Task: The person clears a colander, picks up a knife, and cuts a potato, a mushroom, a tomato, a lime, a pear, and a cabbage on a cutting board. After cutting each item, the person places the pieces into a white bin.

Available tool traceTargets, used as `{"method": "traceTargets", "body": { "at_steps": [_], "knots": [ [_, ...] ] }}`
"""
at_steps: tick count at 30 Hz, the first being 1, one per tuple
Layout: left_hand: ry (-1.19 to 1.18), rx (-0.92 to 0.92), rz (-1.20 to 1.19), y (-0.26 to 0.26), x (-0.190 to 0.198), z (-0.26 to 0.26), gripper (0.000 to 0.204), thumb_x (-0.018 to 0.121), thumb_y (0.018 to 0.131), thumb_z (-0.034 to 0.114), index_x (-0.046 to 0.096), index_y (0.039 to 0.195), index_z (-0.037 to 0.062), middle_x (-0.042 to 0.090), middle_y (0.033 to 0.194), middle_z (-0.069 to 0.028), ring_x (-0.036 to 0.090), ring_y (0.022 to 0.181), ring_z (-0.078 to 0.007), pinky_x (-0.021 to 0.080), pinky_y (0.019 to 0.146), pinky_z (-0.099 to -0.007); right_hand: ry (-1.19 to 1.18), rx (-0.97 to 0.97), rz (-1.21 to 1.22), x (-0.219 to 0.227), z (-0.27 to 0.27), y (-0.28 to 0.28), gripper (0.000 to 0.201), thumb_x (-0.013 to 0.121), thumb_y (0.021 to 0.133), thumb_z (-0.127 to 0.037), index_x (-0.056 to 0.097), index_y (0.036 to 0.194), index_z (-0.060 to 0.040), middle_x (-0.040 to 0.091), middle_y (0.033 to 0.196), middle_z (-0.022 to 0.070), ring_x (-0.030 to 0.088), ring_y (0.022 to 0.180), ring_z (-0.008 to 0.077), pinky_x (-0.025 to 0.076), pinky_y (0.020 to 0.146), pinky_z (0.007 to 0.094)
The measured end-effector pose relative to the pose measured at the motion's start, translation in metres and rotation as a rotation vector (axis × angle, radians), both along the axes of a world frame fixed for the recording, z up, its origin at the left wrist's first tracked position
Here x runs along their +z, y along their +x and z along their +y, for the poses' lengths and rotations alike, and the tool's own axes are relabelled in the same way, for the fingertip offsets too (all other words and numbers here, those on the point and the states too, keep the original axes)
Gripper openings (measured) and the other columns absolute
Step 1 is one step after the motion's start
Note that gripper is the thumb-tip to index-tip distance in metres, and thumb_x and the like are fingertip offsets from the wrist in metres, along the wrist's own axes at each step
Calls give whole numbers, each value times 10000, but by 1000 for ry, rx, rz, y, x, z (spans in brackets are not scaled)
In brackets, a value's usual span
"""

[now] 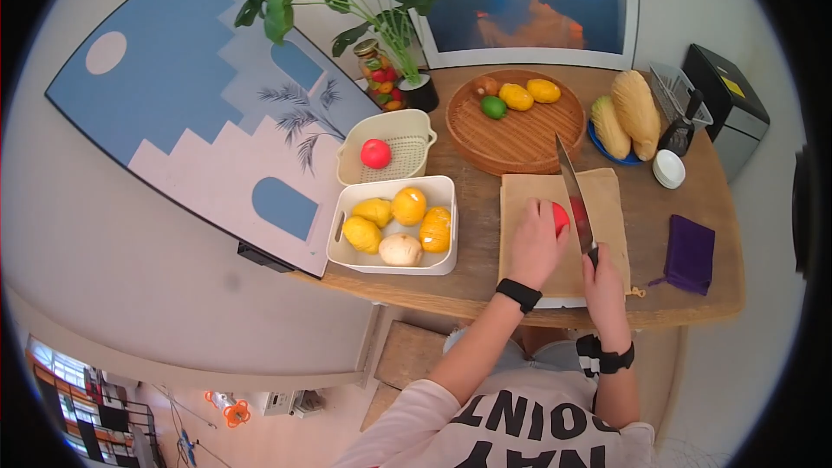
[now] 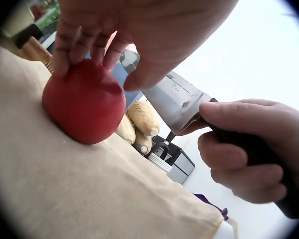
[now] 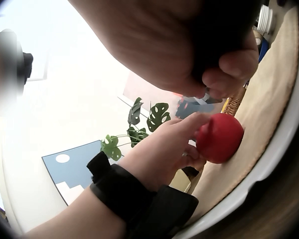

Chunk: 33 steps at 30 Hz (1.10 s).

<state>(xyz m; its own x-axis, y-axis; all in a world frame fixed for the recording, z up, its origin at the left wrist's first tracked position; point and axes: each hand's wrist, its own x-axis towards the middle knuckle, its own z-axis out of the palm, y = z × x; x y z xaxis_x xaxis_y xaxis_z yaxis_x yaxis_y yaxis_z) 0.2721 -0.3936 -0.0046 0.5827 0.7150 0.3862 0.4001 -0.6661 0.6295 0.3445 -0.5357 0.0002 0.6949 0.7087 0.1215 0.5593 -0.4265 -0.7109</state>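
A red round fruit (image 2: 84, 102) rests on the cloth-covered board (image 1: 529, 199). My left hand (image 1: 535, 247) holds it with fingertips and thumb on its top and side, seen also in the left wrist view (image 2: 134, 30). My right hand (image 1: 604, 282) grips the black handle of a large knife (image 1: 575, 199), fingers curled round it in the left wrist view. The blade stands just to the right of the red fruit (image 3: 220, 138); whether it touches the fruit I cannot tell.
Left of the board, a white bin (image 1: 392, 269) holds several yellow fruits, with a colander (image 1: 417, 143) holding another red one behind. A round wooden tray (image 1: 494, 147) lies beyond the board. To the right are a blue plate (image 1: 609, 152), white dishes (image 1: 669, 169) and a purple pouch (image 1: 690, 254).
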Motion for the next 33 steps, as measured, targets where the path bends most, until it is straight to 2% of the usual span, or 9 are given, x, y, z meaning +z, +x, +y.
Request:
{"method": "traceTargets", "body": {
  "at_steps": [4, 11, 14, 18, 21, 24, 27, 31, 33],
  "knots": [
    [94, 81, 185, 8, 5, -4, 427, 768, 767, 178, 583, 1126, 38, 521, 1114, -191, 534, 1064, -398, 483, 880, -485, -58, 16, -88, -24, -3, 11, 206, 580, 982, -178, 520, 1094, -15, 658, 823, 286, 643, 806, 481, 496, 665, 557],
    [150, -122, 180, 13, 2, 7, 428, 778, 727, 136, 594, 1103, 48, 532, 1167, -225, 520, 1076, -403, 463, 931, -471, -71, 40, -46, -6, -8, 3, 225, 568, 986, -208, 501, 1074, -12, 666, 786, 264, 654, 759, 465, 507, 656, 554],
    [311, 38, 150, 14, 3, -5, 414, 767, 738, 133, 587, 1099, 40, 533, 1176, -221, 511, 1088, -402, 451, 937, -465, -83, 54, -30, -5, -3, 0, 227, 558, 993, -211, 482, 1067, -10, 665, 770, 255, 658, 747, 457, 510, 651, 547],
    [221, 99, 109, 13, 3, -9, 334, 745, 761, 127, 573, 1031, 32, 537, 1127, -218, 510, 1062, -402, 443, 897, -464, -96, 48, -33, 1, -4, -3, 223, 551, 998, -213, 470, 1050, -12, 662, 756, 245, 659, 741, 453, 513, 645, 540],
    [261, 51, 97, 12, 0, -4, 296, 740, 755, 119, 574, 980, 23, 554, 1066, -199, 526, 1020, -387, 456, 868, -461, -75, 29, -22, 4, -2, -4, 219, 569, 992, -203, 478, 1058, -15, 648, 752, 255, 648, 745, 459, 501, 637, 539],
    [327, 10, 100, 10, -2, -3, 295, 735, 751, 124, 588, 992, 40, 577, 1071, -144, 554, 980, -335, 485, 794, -451, -93, 61, -40, -1, -2, 0, 217, 575, 990, -201, 478, 1055, -19, 638, 741, 257, 641, 738, 460, 493, 623, 538],
    [267, 30, 133, 7, -2, 1, 262, 727, 739, 110, 617, 969, 51, 597, 1041, -111, 563, 953, -320, 488, 787, -446, -90, 42, -65, 7, -4, 3, 216, 574, 988, -200, 475, 1038, -15, 639, 734, 253, 643, 730, 456, 494, 615, 537],
    [317, 30, 96, 5, 0, 1, 212, 715, 738, 104, 637, 931, 63, 605, 1012, -101, 563, 933, -324, 490, 784, -437, -139, 44, -112, 11, -3, 5, 216, 545, 997, -196, 464, 1002, 4, 653, 728, 229, 656, 730, 437, 511, 628, 530],
    [341, 44, 96, 8, 1, -2, 192, 712, 743, 109, 639, 915, 66, 605, 1004, -98, 561, 927, -323, 490, 778, -434, -181, 91, -125, -4, -1, 5, 211, 545, 995, -193, 467, 1000, 3, 653, 728, 225, 659, 737, 431, 514, 632, 525]
  ]
}}
